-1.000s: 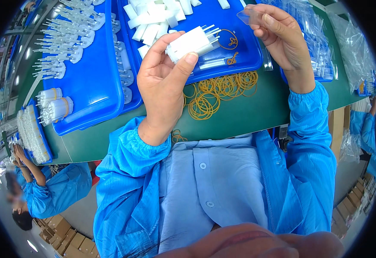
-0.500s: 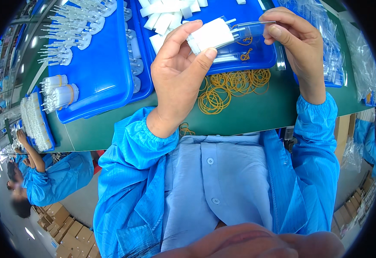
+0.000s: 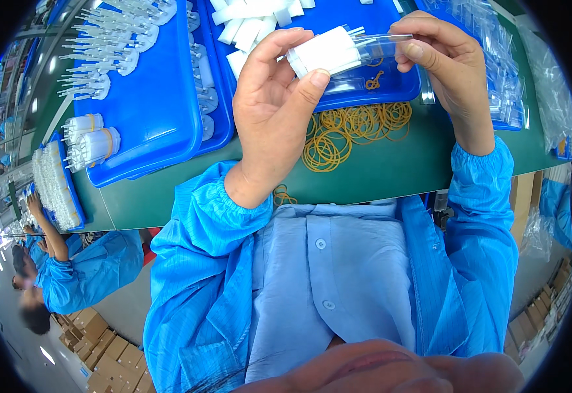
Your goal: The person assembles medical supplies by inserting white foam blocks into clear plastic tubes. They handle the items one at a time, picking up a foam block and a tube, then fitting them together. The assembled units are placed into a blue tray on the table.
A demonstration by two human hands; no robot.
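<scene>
My left hand (image 3: 274, 98) grips a white rectangular plug-like part (image 3: 325, 52) with metal prongs pointing right. My right hand (image 3: 443, 59) pinches a small clear plastic bag (image 3: 381, 46) by its far end, and the bag's mouth sits over the prongs and the end of the white part. Both hands are raised above a blue tray (image 3: 390, 92) that holds more white parts (image 3: 253, 19). A heap of yellow rubber bands (image 3: 351, 131) lies on the green table (image 3: 377, 177) just below my hands.
A second blue tray (image 3: 148, 118) at left carries rows of white pronged parts and banded bundles (image 3: 92, 141). Clear bags (image 3: 508, 78) are piled at right. Another person in blue (image 3: 70, 262) works at lower left. Cardboard boxes (image 3: 96, 354) stand on the floor.
My right hand has brought the clear bag from the upper right to the white part. The bag's mouth now covers the prongs. My left hand has stayed gripping the part.
</scene>
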